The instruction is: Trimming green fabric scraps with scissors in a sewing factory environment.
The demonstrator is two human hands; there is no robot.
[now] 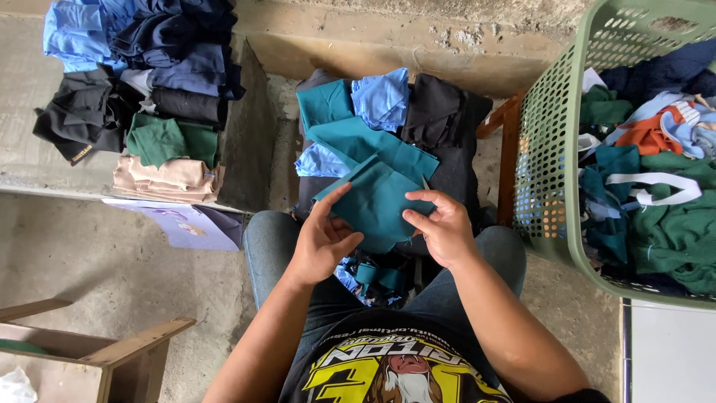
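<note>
I sit with both hands over my knees, gripping a teal piece of cloth (377,201). My left hand (323,240) pinches its left edge, thumb on top. My right hand (441,227) grips its right edge, and a thin metal tip pokes up beside that hand's fingers. Just beyond the cloth lies a heap of cut fabric (388,123) in teal, light blue and black. More scraps (373,280) lie between my knees.
A green perforated laundry basket (548,149) full of mixed clothes stands at the right on a wooden stool. At the back left is a stack of folded garments (160,97) on a concrete ledge, with a lilac bag (198,227) below. A wooden frame (112,351) is at the lower left.
</note>
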